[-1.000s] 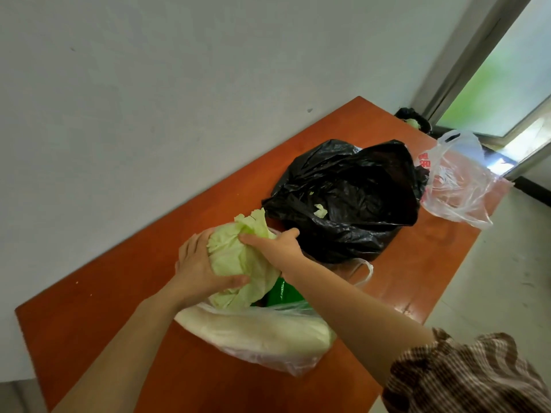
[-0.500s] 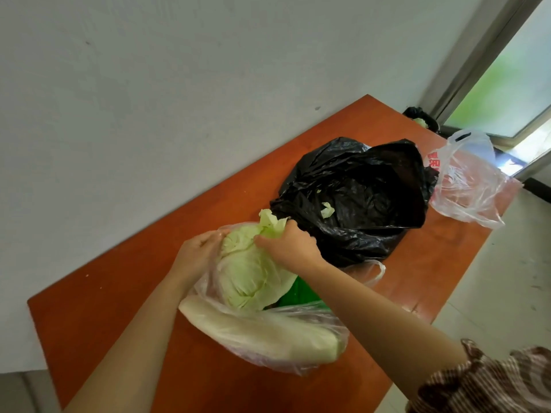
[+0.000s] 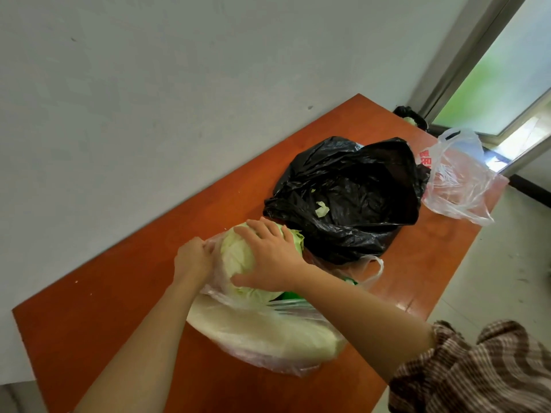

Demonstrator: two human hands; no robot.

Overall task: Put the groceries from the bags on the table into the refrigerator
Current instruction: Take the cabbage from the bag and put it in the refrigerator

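Note:
A pale green cabbage [image 3: 237, 257] sits in the mouth of a clear plastic bag [image 3: 268, 344] on the orange-brown table [image 3: 104, 308]. My right hand [image 3: 271, 257] lies over the top of the cabbage, fingers spread and curled round it. My left hand [image 3: 192, 259] pinches the bag's rim at the cabbage's left side. In the same bag lie a long white-green napa cabbage [image 3: 268, 329] and something bright green [image 3: 290, 294], mostly hidden.
A crumpled black plastic bag [image 3: 348, 198] with a leaf scrap on it lies just behind the cabbage. Further right a clear bag with red print [image 3: 459, 180] hangs over the table's end. A white wall runs along the table's left side; a window stands at the far right.
The cabbage has sunk lower into the clear bag. My right hand has shifted from its far side onto its top. My left hand has let go of the cabbage and taken the bag's rim.

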